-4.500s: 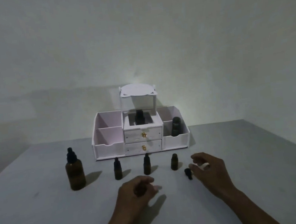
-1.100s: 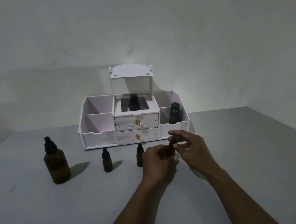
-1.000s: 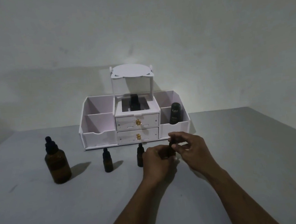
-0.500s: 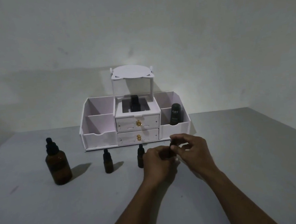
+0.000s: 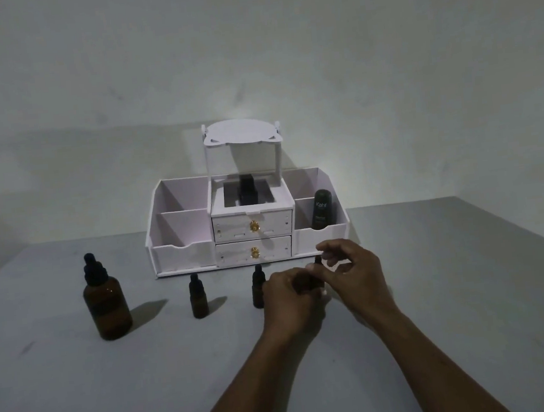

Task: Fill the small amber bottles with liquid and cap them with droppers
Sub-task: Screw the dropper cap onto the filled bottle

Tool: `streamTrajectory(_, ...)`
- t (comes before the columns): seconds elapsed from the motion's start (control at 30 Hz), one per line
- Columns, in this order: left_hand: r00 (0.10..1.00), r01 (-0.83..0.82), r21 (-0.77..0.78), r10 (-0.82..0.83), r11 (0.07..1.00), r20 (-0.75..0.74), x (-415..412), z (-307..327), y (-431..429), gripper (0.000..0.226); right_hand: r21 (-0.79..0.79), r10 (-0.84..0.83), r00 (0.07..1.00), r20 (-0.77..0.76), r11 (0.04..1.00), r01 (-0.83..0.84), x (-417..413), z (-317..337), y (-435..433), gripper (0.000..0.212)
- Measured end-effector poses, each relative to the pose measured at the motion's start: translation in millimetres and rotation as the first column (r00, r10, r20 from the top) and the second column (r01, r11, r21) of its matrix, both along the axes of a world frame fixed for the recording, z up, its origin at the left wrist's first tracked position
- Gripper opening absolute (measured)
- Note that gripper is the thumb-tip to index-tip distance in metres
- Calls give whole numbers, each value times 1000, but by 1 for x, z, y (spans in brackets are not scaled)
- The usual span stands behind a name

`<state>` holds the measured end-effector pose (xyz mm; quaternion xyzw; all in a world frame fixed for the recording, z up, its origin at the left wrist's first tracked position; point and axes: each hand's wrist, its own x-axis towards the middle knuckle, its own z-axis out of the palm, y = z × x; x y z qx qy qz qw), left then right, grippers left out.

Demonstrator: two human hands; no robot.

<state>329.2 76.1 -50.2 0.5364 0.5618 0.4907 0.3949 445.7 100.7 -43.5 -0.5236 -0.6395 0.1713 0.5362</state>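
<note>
My left hand (image 5: 291,298) grips a small amber bottle (image 5: 304,284) on the grey table, mostly hidden by its fingers. My right hand (image 5: 353,272) pinches the black dropper cap (image 5: 318,261) on top of that bottle. Two more small amber bottles with black dropper caps stand to the left, one in the middle (image 5: 258,286) touching my left hand in the view, the other (image 5: 198,296) further left. A large amber bottle (image 5: 106,299) with a black dropper stands at the far left.
A white organiser (image 5: 182,254) with two gold-knobbed drawers stands behind the bottles against the wall. It holds a dark tube (image 5: 321,209) in its right compartment and a black item (image 5: 247,191) on top. The table's right edge runs diagonally at far right.
My right hand picked the loose dropper cap off the table and both hands came together at the rightmost small bottle. Over the last second the fingers shifted slightly on the cap.
</note>
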Motion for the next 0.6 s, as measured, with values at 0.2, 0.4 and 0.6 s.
streamTrajectory(0.2, 1000, 13, 8, -13, 1000, 21, -4, -1, -1, 24, -20, 10, 999, 37, 1000, -10, 1, 1, -3, 20)
streamTrajectory(0.4, 1000, 15, 13, -15, 1000, -1, -2, -1, -1, 23, -28, 35, 999, -14, 999, -35, -2, -2, 0, 27)
streamTrajectory(0.6, 1000, 3, 16, -3, 1000, -20, -3, 0, -2, 19, -39, -36, 999, 30, 999, 38, -2, -2, 0, 18)
